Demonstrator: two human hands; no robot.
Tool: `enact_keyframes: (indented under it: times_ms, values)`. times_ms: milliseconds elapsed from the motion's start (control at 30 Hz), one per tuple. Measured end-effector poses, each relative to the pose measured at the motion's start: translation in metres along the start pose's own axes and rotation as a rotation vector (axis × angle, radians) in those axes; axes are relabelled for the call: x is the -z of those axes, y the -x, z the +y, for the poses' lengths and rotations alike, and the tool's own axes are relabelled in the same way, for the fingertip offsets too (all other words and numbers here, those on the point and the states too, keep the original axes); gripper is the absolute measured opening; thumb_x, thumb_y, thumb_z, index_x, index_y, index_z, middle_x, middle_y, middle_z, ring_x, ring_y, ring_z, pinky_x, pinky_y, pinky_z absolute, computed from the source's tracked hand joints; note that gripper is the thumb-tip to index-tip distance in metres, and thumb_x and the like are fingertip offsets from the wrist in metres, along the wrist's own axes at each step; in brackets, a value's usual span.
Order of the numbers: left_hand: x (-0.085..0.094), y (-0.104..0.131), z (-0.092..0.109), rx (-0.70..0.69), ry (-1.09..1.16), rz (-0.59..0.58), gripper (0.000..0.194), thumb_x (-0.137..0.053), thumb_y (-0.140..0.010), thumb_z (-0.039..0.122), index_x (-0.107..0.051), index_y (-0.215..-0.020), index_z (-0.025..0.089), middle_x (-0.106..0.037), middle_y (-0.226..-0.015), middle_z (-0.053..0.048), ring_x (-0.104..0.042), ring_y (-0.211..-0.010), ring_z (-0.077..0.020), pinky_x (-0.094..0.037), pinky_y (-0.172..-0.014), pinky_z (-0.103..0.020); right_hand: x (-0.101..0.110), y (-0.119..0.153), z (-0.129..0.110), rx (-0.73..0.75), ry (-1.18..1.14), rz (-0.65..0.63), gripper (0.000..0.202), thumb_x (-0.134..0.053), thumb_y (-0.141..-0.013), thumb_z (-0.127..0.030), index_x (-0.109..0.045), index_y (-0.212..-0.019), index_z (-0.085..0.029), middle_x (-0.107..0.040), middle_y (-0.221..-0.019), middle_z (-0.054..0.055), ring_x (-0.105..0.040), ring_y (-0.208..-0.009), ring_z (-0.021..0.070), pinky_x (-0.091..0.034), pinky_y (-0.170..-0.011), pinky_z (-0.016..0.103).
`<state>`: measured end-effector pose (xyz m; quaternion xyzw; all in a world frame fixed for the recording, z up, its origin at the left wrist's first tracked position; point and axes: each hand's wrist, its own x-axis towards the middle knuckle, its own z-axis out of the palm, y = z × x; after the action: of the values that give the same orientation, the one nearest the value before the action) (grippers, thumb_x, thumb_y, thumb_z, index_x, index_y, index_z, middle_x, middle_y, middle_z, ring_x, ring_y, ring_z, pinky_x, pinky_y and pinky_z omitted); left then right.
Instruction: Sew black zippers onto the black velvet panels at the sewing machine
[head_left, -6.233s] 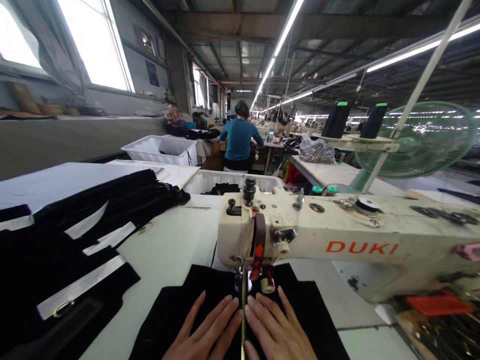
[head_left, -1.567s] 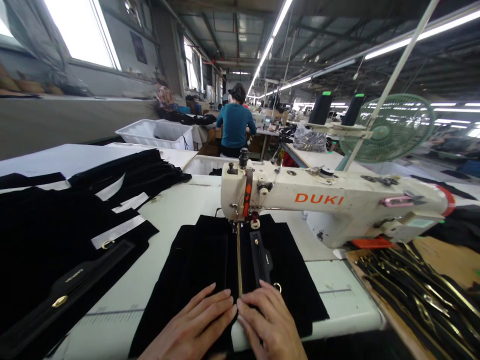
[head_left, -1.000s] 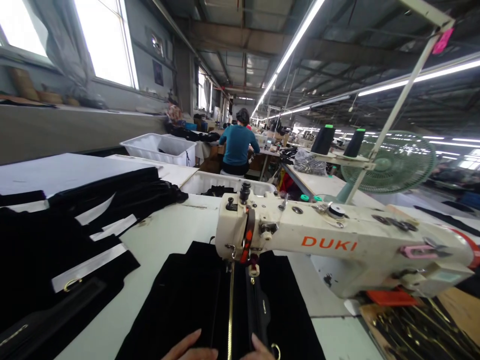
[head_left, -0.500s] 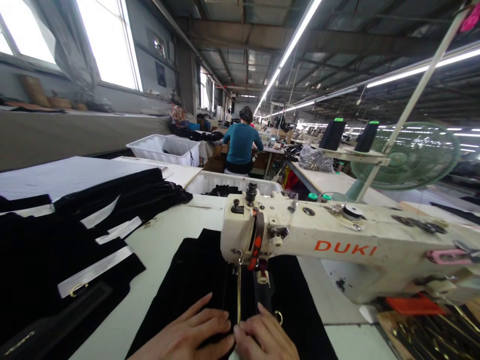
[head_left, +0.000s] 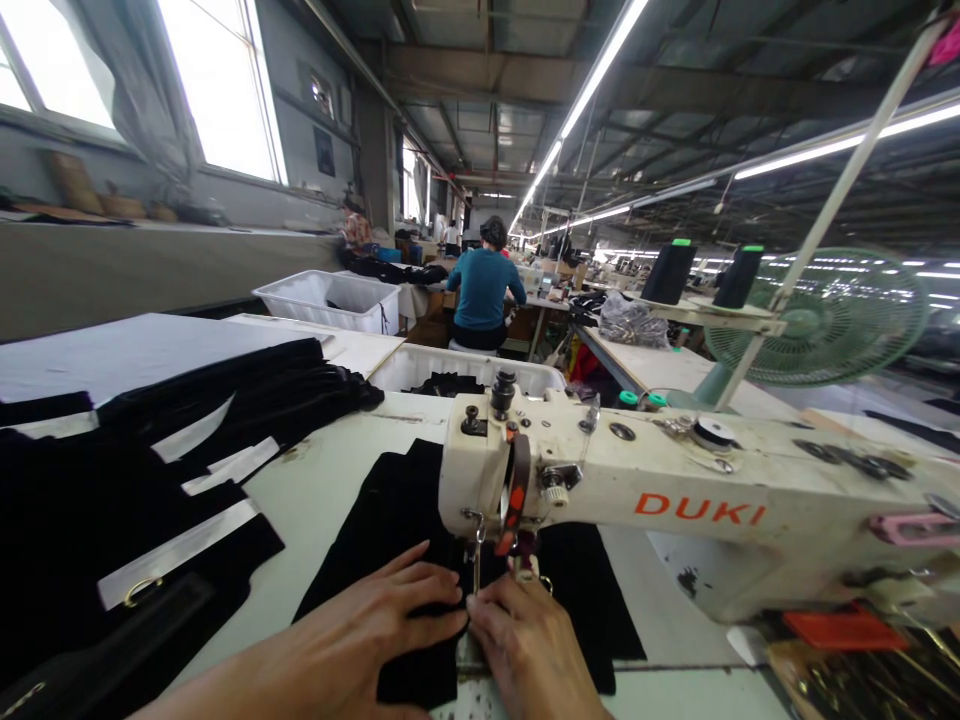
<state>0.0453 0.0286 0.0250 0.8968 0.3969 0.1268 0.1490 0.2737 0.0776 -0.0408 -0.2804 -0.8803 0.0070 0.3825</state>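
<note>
1. The left hand [head_left: 394,612] lies palm down on the black cloth [head_left: 379,515], fingers spread and not closed on anything.
2. The right hand [head_left: 529,635] has its fingers bent and bunched at the near end of the gold strip [head_left: 477,565]; I cannot tell whether they pinch it or only press.
3. The strip runs from between the hands toward the needle area of the sewing machine [head_left: 592,475]. The cloth lies flat on the white table [head_left: 326,475], partly under the machine's head, with a gold ring [head_left: 546,583] just beside the right hand.
4. The cloth looks light, soft and limp, so it should slide and rumple easily; flat fingers either side of the strip seem the best hold. The strip looks thin and bendy lengthwise, perhaps slick along its metallic face, and is likely best taken by its near end, clear of the needle. Neither seems fragile.
5. Farther left, a pile of black pieces [head_left: 60,510] carries white strips [head_left: 184,555] on top.
6. At right, an orange tray [head_left: 844,630] sits below the machine arm.
7. Beyond the machine stand a white bin [head_left: 330,300], a green fan [head_left: 817,315] and a seated person in a teal top [head_left: 482,285].
</note>
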Motion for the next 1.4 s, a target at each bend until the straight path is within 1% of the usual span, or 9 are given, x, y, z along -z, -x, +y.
enact_keyframes:
  times_ms: [267,400,633,767,867,1000,1067,1200,1400]
  values:
    - [-0.002,-0.021,-0.015,-0.028,-0.117,-0.012,0.067,-0.069,-0.088,0.057,-0.053,-0.143,0.022,-0.056,-0.144,-0.015,-0.051,-0.133,-0.0349,-0.033,-0.113,-0.057,-0.001,-0.006,0.011,-0.164,0.011,-0.056,0.030,-0.072,-0.077,-0.003,-0.068,-0.095,-0.026,-0.070,-0.095,0.001,-0.065,-0.088,0.0235,-0.054,-0.079,0.034]
    - [-0.008,-0.022,-0.023,-0.053,-0.109,0.006,0.067,-0.068,-0.090,0.057,-0.052,-0.145,0.023,-0.056,-0.144,-0.013,-0.050,-0.134,-0.0338,-0.030,-0.116,-0.056,0.004,-0.006,0.009,-0.299,0.079,-0.101,0.030,-0.073,-0.074,-0.005,-0.067,-0.096,-0.025,-0.068,-0.100,0.004,-0.063,-0.093,0.0265,-0.054,-0.083,0.040]
    - [-0.017,-0.020,-0.032,-0.077,-0.041,0.002,0.066,-0.067,-0.091,0.054,-0.046,-0.148,0.029,-0.053,-0.147,-0.010,-0.046,-0.138,-0.0320,-0.025,-0.119,-0.056,-0.011,-0.014,0.012,-0.323,0.274,-0.158,0.036,-0.071,-0.078,-0.012,-0.067,-0.114,-0.015,-0.068,-0.111,0.017,-0.063,-0.100,0.0343,-0.052,-0.085,0.046]
    - [-0.021,-0.020,-0.035,-0.072,-0.024,-0.001,0.064,-0.067,-0.092,0.054,-0.046,-0.148,0.032,-0.053,-0.147,-0.009,-0.045,-0.139,-0.0325,-0.024,-0.119,-0.059,-0.026,-0.025,0.022,-0.341,0.313,-0.201,0.014,-0.060,-0.088,-0.012,-0.072,-0.094,-0.015,-0.072,-0.090,0.015,-0.067,-0.092,0.0340,-0.050,-0.084,0.048]
    - [-0.022,-0.018,-0.035,-0.064,-0.027,0.012,0.063,-0.067,-0.093,0.052,-0.045,-0.149,0.032,-0.051,-0.148,-0.009,-0.043,-0.140,-0.0328,-0.024,-0.119,-0.059,-0.017,-0.028,0.027,-0.311,0.287,-0.230,0.012,-0.060,-0.088,-0.012,-0.071,-0.087,-0.017,-0.072,-0.082,0.010,-0.068,-0.082,0.0302,-0.051,-0.079,0.043]
    - [-0.019,-0.018,-0.028,-0.096,-0.058,0.030,0.060,-0.065,-0.096,0.044,-0.043,-0.150,0.031,-0.051,-0.149,-0.009,-0.044,-0.139,-0.0302,-0.023,-0.120,-0.058,0.016,-0.018,0.024,-0.225,0.225,-0.233,0.034,-0.069,-0.085,-0.015,-0.064,-0.118,-0.019,-0.067,-0.115,0.011,-0.065,-0.098,0.0273,-0.053,-0.082,0.038]
    - [-0.017,-0.019,-0.023,-0.123,-0.074,0.050,0.056,-0.063,-0.097,0.034,-0.044,-0.150,0.028,-0.056,-0.145,-0.008,-0.048,-0.136,-0.0283,-0.025,-0.120,-0.055,0.027,-0.011,0.021,-0.144,0.192,-0.231,0.038,-0.068,-0.088,-0.014,-0.061,-0.124,-0.022,-0.065,-0.120,0.009,-0.063,-0.103,0.0270,-0.052,-0.087,0.039]
    - [-0.014,-0.022,-0.016,-0.165,-0.098,0.067,0.048,-0.055,-0.099,0.018,-0.049,-0.146,0.023,-0.062,-0.136,-0.008,-0.056,-0.128,-0.0264,-0.038,-0.116,-0.045,0.021,-0.002,0.017,0.030,0.079,-0.185,0.025,-0.063,-0.094,-0.013,-0.065,-0.114,-0.027,-0.070,-0.110,0.002,-0.063,-0.101,0.0247,-0.048,-0.093,0.041]
    - [-0.011,-0.023,-0.018,-0.149,-0.095,0.077,0.045,-0.052,-0.101,0.019,-0.051,-0.145,0.028,-0.062,-0.138,-0.004,-0.057,-0.127,-0.0238,-0.041,-0.114,-0.038,0.004,0.000,0.016,0.042,0.038,-0.121,0.024,-0.056,-0.096,-0.011,-0.066,-0.115,-0.021,-0.072,-0.104,0.003,-0.065,-0.096,0.0233,-0.048,-0.095,0.039]
